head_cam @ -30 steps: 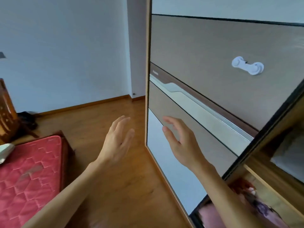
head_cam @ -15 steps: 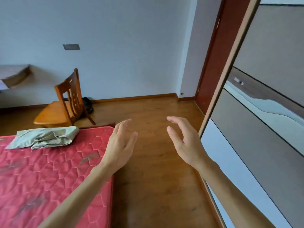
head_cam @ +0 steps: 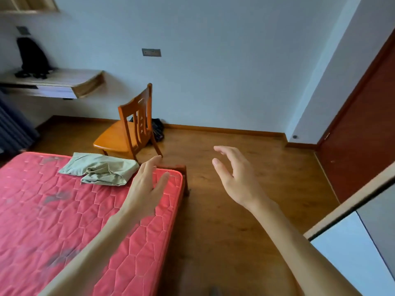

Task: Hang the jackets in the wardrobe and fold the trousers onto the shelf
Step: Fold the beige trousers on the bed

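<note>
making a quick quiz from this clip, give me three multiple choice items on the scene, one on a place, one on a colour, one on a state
1. Where does the pale green garment lie?
A. on the chair
B. on the mattress
C. on the floor

2. What colour is the mattress?
A. red
B. blue
C. white

3. What do the hands hold?
A. a hanger
B. the garment
C. nothing

Answers: 1 B, it rests crumpled on the quilted top near the far corner; 2 A, its cover is red; 3 C, the left hand and right hand are open and bare.
</note>
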The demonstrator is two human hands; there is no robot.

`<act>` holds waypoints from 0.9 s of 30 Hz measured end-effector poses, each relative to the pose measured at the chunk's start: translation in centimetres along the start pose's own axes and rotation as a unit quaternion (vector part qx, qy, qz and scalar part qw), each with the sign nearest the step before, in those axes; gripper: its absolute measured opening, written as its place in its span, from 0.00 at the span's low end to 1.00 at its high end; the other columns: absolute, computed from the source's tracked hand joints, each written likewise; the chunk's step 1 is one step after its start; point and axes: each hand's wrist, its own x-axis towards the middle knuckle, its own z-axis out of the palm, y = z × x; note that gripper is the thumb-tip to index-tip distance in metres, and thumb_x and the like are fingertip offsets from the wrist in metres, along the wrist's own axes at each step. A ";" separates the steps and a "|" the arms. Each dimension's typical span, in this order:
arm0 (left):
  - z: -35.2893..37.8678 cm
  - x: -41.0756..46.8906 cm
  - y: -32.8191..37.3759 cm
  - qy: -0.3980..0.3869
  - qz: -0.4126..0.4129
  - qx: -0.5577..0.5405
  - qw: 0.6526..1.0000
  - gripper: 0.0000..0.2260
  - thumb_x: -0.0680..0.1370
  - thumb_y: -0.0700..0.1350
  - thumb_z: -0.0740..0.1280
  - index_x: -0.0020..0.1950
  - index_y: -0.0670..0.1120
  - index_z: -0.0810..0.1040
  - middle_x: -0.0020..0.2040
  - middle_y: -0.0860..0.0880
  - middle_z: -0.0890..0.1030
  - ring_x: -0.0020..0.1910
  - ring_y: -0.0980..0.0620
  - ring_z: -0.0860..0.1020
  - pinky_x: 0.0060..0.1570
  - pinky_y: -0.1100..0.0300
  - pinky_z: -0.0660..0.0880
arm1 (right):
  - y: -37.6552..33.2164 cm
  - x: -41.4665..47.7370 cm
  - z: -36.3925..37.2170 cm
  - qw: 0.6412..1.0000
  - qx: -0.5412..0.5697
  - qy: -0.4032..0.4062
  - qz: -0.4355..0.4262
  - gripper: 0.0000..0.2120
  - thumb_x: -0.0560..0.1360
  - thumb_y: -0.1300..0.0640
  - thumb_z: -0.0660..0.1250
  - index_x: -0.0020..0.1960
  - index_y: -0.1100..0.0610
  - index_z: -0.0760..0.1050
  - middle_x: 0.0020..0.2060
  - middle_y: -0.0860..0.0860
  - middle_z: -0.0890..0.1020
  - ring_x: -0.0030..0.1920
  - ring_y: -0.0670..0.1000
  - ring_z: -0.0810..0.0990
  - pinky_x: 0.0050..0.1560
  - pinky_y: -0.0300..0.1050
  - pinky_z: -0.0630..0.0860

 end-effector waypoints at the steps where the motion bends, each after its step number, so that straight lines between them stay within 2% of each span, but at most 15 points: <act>1: 0.0 1.3 -0.1 0.003 -0.014 0.002 1.000 0.23 0.82 0.51 0.64 0.76 0.48 0.66 0.71 0.50 0.72 0.71 0.51 0.70 0.70 0.47 0.70 | 0.4 1.9 0.3 1.000 0.000 -0.013 -0.006 0.17 0.82 0.48 0.60 0.70 0.48 0.71 0.65 0.39 0.72 0.64 0.32 0.68 0.63 0.25 0.62; 4: -0.1 4.9 -1.4 0.020 -0.061 0.020 0.998 0.23 0.81 0.53 0.64 0.76 0.50 0.66 0.69 0.49 0.73 0.69 0.50 0.72 0.68 0.50 0.70 | 1.1 7.5 1.8 0.998 0.000 -0.055 -0.024 0.18 0.82 0.46 0.60 0.70 0.47 0.70 0.67 0.40 0.72 0.64 0.33 0.67 0.66 0.32 0.65; 8: -1.1 8.2 -4.5 0.039 -0.110 0.041 0.992 0.23 0.82 0.53 0.63 0.75 0.48 0.67 0.68 0.49 0.74 0.64 0.51 0.74 0.60 0.57 0.69 | 1.2 13.4 5.3 0.991 0.017 -0.125 -0.044 0.19 0.82 0.45 0.59 0.71 0.47 0.69 0.68 0.41 0.72 0.66 0.37 0.68 0.66 0.36 0.67; 11: -2.1 10.9 -7.2 0.060 -0.146 0.047 0.986 0.22 0.82 0.53 0.63 0.75 0.48 0.67 0.71 0.48 0.73 0.69 0.49 0.72 0.65 0.54 0.70 | 1.2 17.9 9.0 0.984 0.030 -0.165 -0.060 0.19 0.82 0.45 0.59 0.71 0.47 0.69 0.68 0.42 0.72 0.66 0.37 0.68 0.64 0.33 0.66; 13: -2.9 12.8 -9.6 0.066 -0.170 0.050 0.982 0.24 0.82 0.55 0.63 0.76 0.49 0.66 0.72 0.48 0.72 0.68 0.50 0.72 0.64 0.56 0.70 | 1.1 20.9 11.8 0.979 0.041 -0.187 -0.072 0.19 0.82 0.45 0.59 0.71 0.46 0.69 0.68 0.42 0.72 0.66 0.37 0.68 0.64 0.34 0.66; 15: -3.9 15.1 -12.1 0.078 -0.187 0.046 0.978 0.29 0.79 0.62 0.61 0.76 0.49 0.66 0.72 0.48 0.73 0.68 0.50 0.73 0.64 0.55 0.70 | 0.9 23.9 14.8 0.974 0.047 -0.204 -0.083 0.18 0.82 0.45 0.59 0.71 0.46 0.69 0.68 0.42 0.72 0.66 0.38 0.69 0.64 0.35 0.68; 17: -5.1 17.3 -14.6 0.108 -0.201 0.030 0.973 0.34 0.75 0.67 0.58 0.75 0.50 0.66 0.71 0.48 0.74 0.68 0.49 0.74 0.65 0.50 0.72 | 0.4 26.8 17.9 0.969 0.051 -0.221 -0.094 0.18 0.82 0.45 0.60 0.71 0.45 0.69 0.68 0.42 0.72 0.66 0.38 0.69 0.64 0.35 0.68; 19: -6.2 19.4 -17.1 0.129 -0.214 0.007 0.968 0.30 0.77 0.64 0.60 0.75 0.51 0.66 0.70 0.49 0.75 0.67 0.51 0.74 0.65 0.47 0.73 | -0.2 29.7 20.9 0.965 0.052 -0.238 -0.101 0.18 0.82 0.45 0.60 0.71 0.45 0.69 0.67 0.42 0.72 0.65 0.37 0.68 0.63 0.33 0.67; 21: -7.4 21.3 -19.2 0.143 -0.230 -0.010 0.962 0.26 0.80 0.59 0.63 0.75 0.50 0.66 0.68 0.50 0.77 0.66 0.52 0.75 0.65 0.48 0.74 | -1.1 32.4 23.9 0.959 0.049 -0.258 -0.106 0.19 0.82 0.46 0.60 0.71 0.46 0.68 0.67 0.42 0.71 0.65 0.36 0.68 0.63 0.32 0.68; 25: -9.9 24.3 -23.2 0.166 -0.255 -0.024 0.952 0.32 0.77 0.66 0.60 0.76 0.50 0.65 0.67 0.52 0.79 0.67 0.54 0.74 0.65 0.52 0.72 | -3.4 37.1 29.6 0.948 0.044 -0.290 -0.127 0.20 0.82 0.46 0.60 0.72 0.49 0.69 0.67 0.43 0.71 0.68 0.40 0.68 0.70 0.42 0.69; 27: -11.0 25.3 -24.9 0.185 -0.267 -0.040 0.945 0.30 0.78 0.64 0.62 0.76 0.50 0.65 0.68 0.55 0.77 0.66 0.57 0.74 0.65 0.51 0.73 | -4.7 38.9 31.8 0.941 0.049 -0.303 -0.140 0.19 0.81 0.48 0.60 0.71 0.50 0.69 0.67 0.43 0.72 0.68 0.40 0.68 0.71 0.42 0.68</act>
